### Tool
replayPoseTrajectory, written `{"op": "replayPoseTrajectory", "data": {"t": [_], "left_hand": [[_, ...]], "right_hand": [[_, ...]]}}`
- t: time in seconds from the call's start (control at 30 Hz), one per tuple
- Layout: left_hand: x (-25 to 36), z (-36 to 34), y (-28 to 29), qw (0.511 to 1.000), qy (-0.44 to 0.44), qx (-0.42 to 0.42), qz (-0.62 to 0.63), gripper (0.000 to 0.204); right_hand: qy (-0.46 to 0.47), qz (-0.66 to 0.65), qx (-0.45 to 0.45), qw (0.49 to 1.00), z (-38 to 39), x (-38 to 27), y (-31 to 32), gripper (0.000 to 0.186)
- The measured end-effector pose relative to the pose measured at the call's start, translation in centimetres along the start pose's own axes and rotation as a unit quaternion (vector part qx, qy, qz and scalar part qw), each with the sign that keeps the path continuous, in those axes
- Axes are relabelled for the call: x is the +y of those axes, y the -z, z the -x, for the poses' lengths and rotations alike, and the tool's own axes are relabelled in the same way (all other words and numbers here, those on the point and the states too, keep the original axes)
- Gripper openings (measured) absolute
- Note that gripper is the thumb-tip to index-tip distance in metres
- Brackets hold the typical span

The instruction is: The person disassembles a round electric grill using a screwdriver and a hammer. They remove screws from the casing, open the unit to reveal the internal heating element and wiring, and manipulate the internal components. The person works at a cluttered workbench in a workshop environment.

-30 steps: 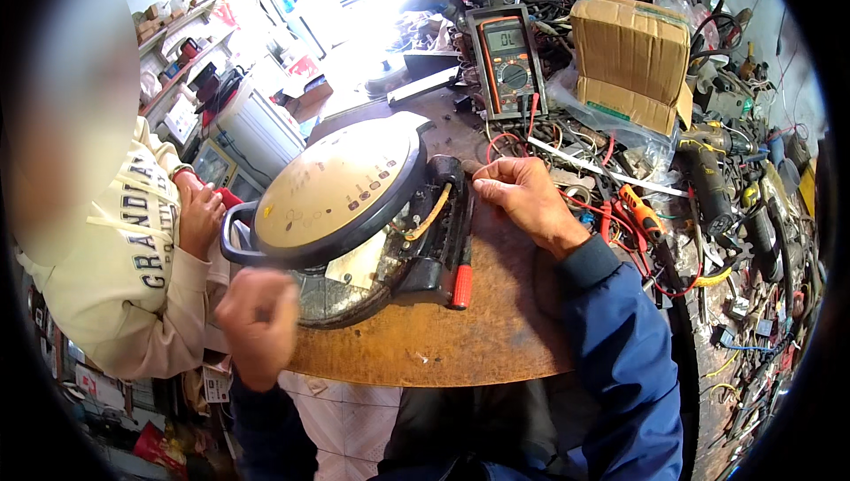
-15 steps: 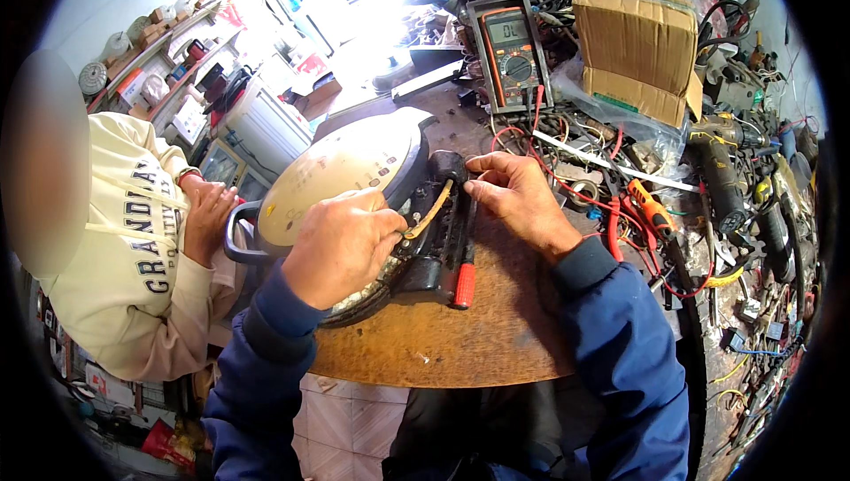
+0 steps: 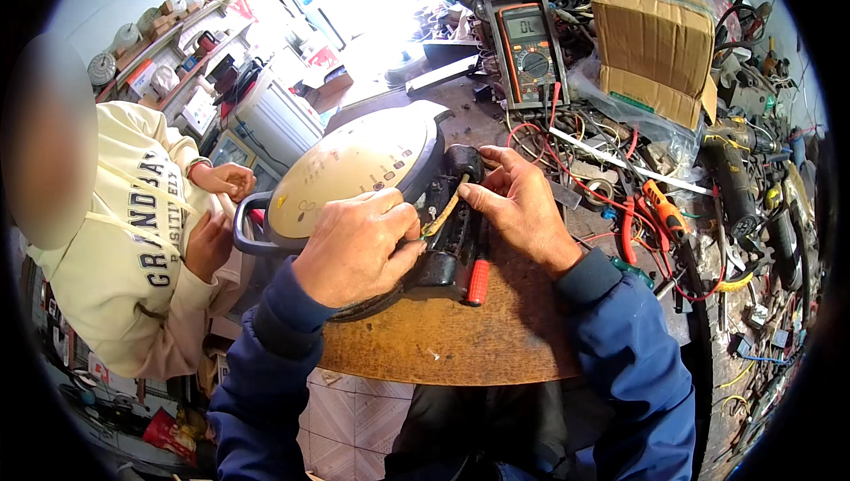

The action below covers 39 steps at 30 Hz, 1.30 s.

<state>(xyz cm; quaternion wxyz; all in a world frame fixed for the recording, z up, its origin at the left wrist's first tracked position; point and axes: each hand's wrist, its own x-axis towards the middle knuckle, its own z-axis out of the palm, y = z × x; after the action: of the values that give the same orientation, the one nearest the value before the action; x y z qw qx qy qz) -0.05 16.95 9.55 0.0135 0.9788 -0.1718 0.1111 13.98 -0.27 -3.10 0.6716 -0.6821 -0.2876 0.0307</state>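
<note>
A rounded electric cooking appliance with a cream lid (image 3: pixel 350 166) and dark rim lies on the brown wooden table (image 3: pixel 460 348). Along its right side runs a black hinge housing (image 3: pixel 463 160). A yellowish sleeved wire (image 3: pixel 448 208) slants across that black part. My left hand (image 3: pixel 359 242) is closed in a pinch at the wire's lower end, where a bit of green shows. At its upper end, my right hand (image 3: pixel 524 211) pinches the sleeve beside the housing. A tool with a red handle (image 3: pixel 478 282), its shaft partly hidden, lies against the hinge side.
Behind stands a multimeter (image 3: pixel 529 47) with red leads, beside a cardboard box (image 3: pixel 653 51). Pliers (image 3: pixel 629 228), an orange-handled tool (image 3: pixel 666 206), a power drill (image 3: pixel 730 175) and tangled wires crowd the right. A person in a cream hoodie (image 3: pixel 133 251) sits at the left.
My view has shifted slightly, so the scene sits further right. My left fingers have shifted at the wire's lower end. The other person's hands have come apart.
</note>
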Motion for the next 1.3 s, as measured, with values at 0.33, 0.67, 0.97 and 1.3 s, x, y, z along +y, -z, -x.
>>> {"op": "replayPoseTrajectory", "data": {"t": [0.33,0.67,0.97,1.3], "left_hand": [[-0.2,1.2,-1.2,0.999,-0.007,0.04,0.021,0.016],[-0.3,0.9,-0.7,0.996,-0.006,0.07,0.064,0.014],[0.6,0.5,-1.2,0.979,0.14,0.136,0.061,0.011],[-0.1,1.2,-1.9,0.993,-0.026,0.111,-0.039,0.015]], "right_hand": [[-0.035,0.047,0.035,0.998,0.4,-1.5,-0.9,0.055],[-0.03,0.059,0.031,0.997,0.5,-2.0,-0.7,0.053],[-0.033,0.054,0.034,0.997,0.7,-1.9,-0.9,0.053],[-0.016,0.04,0.033,0.999,0.5,-1.1,-1.0,0.054]]}}
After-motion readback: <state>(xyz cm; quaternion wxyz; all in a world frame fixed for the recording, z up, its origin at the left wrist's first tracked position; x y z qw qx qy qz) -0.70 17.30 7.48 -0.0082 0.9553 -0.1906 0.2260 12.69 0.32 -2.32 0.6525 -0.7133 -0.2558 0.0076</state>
